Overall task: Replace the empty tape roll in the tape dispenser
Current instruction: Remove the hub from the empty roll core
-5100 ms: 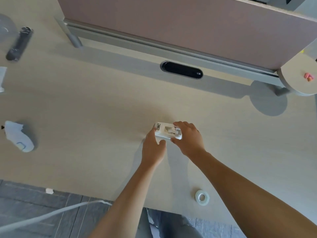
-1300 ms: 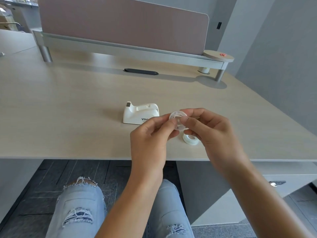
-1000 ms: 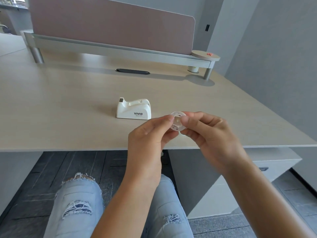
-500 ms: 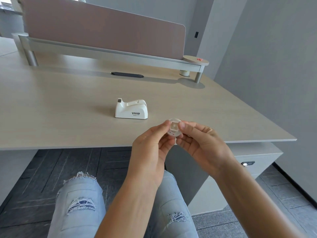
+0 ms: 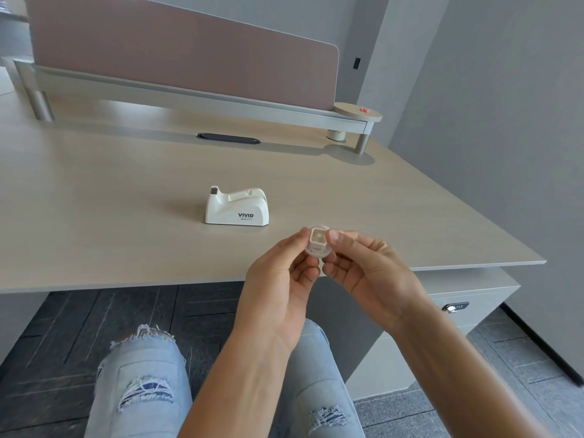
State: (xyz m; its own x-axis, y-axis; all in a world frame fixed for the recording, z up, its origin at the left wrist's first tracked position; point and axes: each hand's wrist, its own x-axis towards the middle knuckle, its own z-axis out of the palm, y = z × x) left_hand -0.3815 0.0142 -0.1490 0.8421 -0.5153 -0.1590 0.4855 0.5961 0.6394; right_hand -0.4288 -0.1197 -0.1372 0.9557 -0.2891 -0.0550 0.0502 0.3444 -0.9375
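Holding the empty tape roll (image 5: 317, 242) pinched between left hand (image 5: 281, 279) and right hand (image 5: 363, 273) above the tabletop (image 5: 126, 191) edge, the person seems to be freeing its core; next, fitting fresh tape calls for the dispenser (image 5: 236, 207) standing beyond.

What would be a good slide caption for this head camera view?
Both hands, left and right, hold the clear empty tape core above the desk edge, near the white tape dispenser.
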